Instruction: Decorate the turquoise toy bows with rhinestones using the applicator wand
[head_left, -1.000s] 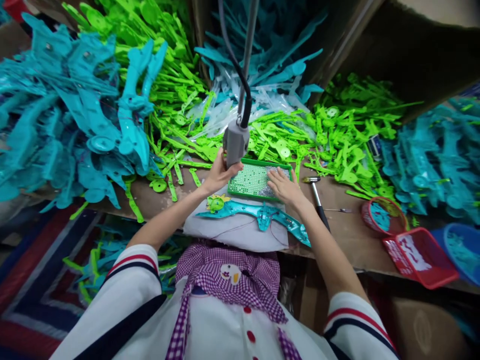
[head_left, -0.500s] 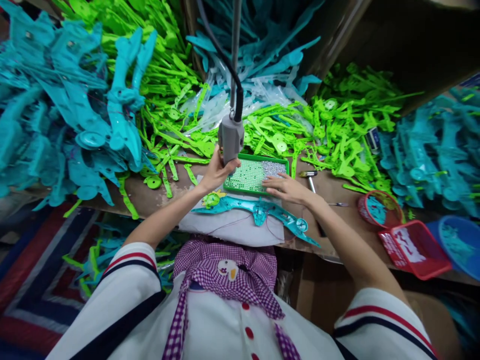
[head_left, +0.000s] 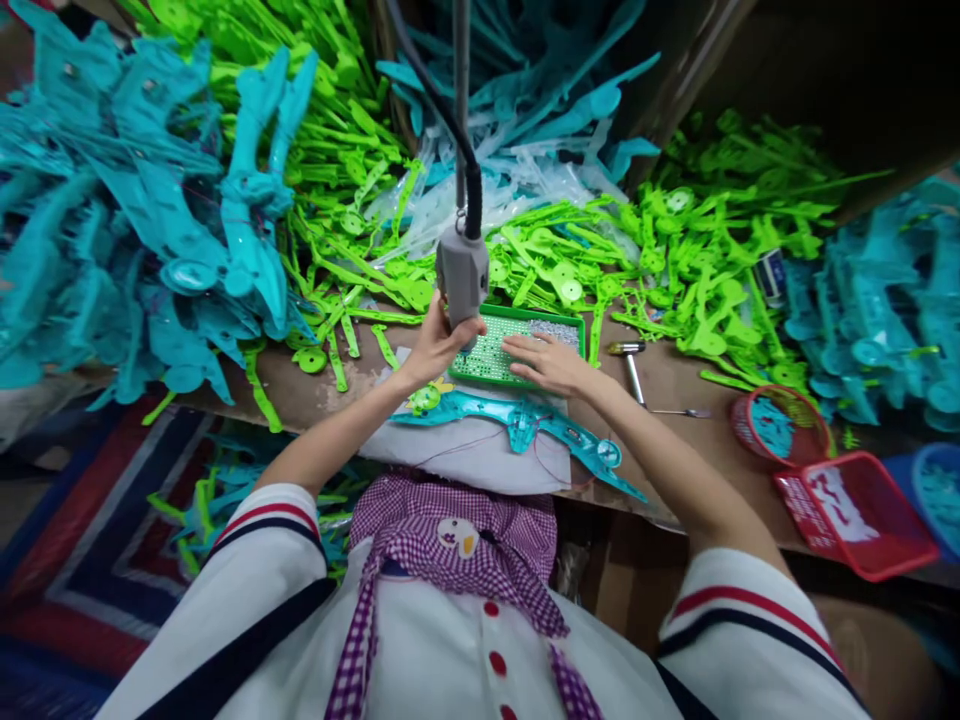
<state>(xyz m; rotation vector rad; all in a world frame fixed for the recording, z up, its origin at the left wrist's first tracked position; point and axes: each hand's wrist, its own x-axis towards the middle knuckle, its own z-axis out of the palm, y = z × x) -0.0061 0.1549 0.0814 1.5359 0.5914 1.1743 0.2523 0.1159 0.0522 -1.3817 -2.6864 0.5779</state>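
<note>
Green tray (head_left: 493,352), right fingers (head_left: 534,352) farther left

At mid-frame, the tool (head_left: 463,270) hides some fingers of the left hand (head_left: 437,347), whose thumb partly covers the tool's lower end. The right hand (head_left: 549,364) covers part of the tray (head_left: 487,379); whether its fingertips touch the tray cannot be told. The silvery bits (head_left: 559,329) are too small to tell apart. The right forearm (head_left: 660,450) hides the hammer's (head_left: 635,378) lower handle. The top edge cuts the cable (head_left: 442,110); the right edge cuts the basin (head_left: 910,490). The upper-right corner is too dark to read.
</note>
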